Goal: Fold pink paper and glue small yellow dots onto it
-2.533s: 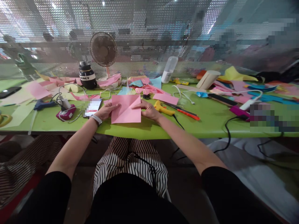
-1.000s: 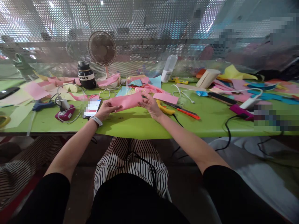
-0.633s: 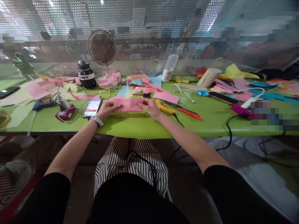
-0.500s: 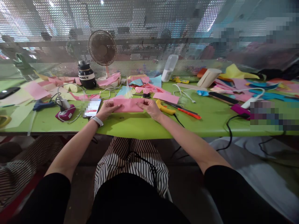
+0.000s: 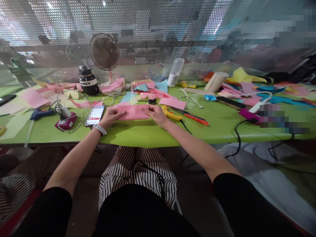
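Observation:
A strip of pink paper (image 5: 133, 112) is stretched between my two hands, just above the table's front part. My left hand (image 5: 110, 116) pinches its left end, thumb on the near face. At the right end my right hand (image 5: 157, 114) grips it between thumb and fingers. A smartphone (image 5: 95, 115) with a lit screen lies beside my left hand. Close to my right hand is a yellow glue gun (image 5: 172, 114) with a black cord. An orange-and-black tool (image 5: 196, 118), its kind unclear, lies further right.
On the green table (image 5: 138, 135) a black bottle (image 5: 88, 80) and a fan (image 5: 104, 52) stand at the back. Coloured paper scraps (image 5: 33, 97) spread widely. A blue glue gun (image 5: 41, 113) and a magenta power block (image 5: 66, 122) with cables sit left. A paper roll (image 5: 216, 82) leans at back right.
The whole view has shifted slightly, so things sit a little further left. Both hands still hold the pink paper, with hardly any movement of the fingers.

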The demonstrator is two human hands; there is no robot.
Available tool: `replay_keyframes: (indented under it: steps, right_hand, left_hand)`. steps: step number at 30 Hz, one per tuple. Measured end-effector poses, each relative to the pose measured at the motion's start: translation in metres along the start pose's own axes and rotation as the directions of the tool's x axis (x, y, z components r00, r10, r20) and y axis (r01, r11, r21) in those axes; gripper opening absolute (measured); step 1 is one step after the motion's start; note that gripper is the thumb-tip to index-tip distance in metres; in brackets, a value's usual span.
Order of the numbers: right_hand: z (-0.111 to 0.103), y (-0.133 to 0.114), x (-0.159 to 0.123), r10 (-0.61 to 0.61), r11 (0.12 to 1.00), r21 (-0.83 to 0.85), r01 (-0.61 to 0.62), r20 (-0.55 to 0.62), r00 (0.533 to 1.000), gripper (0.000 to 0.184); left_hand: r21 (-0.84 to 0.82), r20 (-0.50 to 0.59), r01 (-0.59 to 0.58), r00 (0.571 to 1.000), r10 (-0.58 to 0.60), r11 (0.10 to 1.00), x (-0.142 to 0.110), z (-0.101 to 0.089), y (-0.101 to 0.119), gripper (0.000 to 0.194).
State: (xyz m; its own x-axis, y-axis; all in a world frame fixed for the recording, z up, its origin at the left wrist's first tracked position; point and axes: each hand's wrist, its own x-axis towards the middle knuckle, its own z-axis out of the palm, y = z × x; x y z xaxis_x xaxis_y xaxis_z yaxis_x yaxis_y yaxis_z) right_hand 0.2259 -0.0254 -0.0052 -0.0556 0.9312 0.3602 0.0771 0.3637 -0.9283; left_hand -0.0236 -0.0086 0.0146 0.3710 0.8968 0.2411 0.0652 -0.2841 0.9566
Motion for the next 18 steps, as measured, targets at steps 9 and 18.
replay_keyframes:
  steps: [9,18]
  right_hand:
    - [-0.0015,0.0033,0.0014,-0.022,0.998,-0.066,0.021,-0.010,1.000,0.050]
    - [-0.0003,0.0038,0.0005,-0.041,0.979,-0.200,0.035,-0.021,0.999,0.054]
  left_hand:
    - [0.007,0.000,-0.011,1.000,0.011,1.000,0.0010,-0.0010,-0.0011,0.041]
    - [0.061,0.024,0.026,0.999,-0.027,0.998,0.0006,-0.0021,0.0013,0.042]
